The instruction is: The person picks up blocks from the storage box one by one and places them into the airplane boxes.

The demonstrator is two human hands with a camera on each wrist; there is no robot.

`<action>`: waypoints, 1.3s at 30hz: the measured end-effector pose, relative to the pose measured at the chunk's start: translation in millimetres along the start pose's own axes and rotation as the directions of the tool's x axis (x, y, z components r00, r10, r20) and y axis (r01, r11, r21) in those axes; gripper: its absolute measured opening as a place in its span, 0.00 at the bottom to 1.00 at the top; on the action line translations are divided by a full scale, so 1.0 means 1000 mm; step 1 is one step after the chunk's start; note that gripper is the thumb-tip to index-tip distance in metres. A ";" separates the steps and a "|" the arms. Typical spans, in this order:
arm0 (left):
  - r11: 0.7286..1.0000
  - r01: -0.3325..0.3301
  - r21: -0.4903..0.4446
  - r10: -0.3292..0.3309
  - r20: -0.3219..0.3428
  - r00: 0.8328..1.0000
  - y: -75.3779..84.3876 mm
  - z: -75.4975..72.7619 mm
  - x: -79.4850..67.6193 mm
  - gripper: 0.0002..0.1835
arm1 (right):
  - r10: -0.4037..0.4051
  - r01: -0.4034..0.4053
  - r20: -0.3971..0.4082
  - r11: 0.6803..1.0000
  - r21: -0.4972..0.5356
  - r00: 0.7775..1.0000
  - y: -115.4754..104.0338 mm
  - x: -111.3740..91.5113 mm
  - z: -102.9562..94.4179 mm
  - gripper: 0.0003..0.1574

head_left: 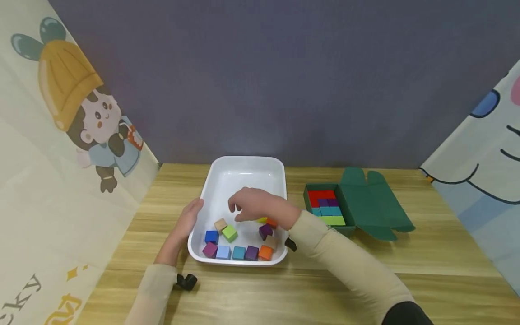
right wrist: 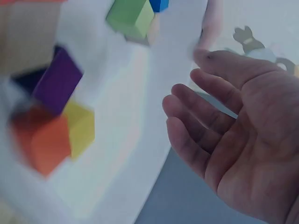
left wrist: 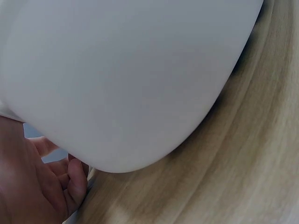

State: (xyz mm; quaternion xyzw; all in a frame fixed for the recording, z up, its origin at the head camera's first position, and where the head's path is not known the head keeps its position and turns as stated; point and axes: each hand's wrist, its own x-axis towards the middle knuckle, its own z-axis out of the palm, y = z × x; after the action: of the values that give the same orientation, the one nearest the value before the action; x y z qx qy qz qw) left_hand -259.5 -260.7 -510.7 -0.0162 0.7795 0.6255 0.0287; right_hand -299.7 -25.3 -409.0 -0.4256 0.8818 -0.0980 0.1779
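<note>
My right hand (head_left: 253, 204) hovers over the middle of the white tray (head_left: 243, 164), fingers loosely bent. In the right wrist view nothing lies in its palm (right wrist: 252, 158). Below and nearer to me in the tray are small cubes: a lime green cube (head_left: 229, 233), a bare wood cube (head_left: 220, 225), a blue cube (head_left: 211, 237), a dark purple cube (head_left: 266, 231) and several others. A yellow cube (right wrist: 80, 128) and an orange cube (right wrist: 44, 140) sit together there. My left hand (head_left: 188, 220) rests along the tray's left side, fingers relaxed beside its outer wall (left wrist: 126, 93).
Right of the tray stands an open green box (head_left: 308, 198), its flapped lid (head_left: 371, 205) folded out to the right. Red, purple, teal and lime blocks (head_left: 332, 220) lie in rows inside. A grey panel (head_left: 284, 81) rises behind the wooden table (head_left: 243, 293).
</note>
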 end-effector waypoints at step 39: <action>1.000 0.009 -0.027 -0.009 -0.007 1.000 -0.001 0.001 0.001 0.31 | -0.090 0.090 -0.011 0.996 -0.019 0.996 -0.029 0.022 0.005 0.14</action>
State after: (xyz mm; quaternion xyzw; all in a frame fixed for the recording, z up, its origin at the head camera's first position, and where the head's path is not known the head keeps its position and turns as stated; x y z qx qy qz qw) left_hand -259.9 -259.9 -511.8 -0.0223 0.7710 0.6358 0.0284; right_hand -289.3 -60.7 -409.4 -0.4657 0.8638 -0.1004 0.1641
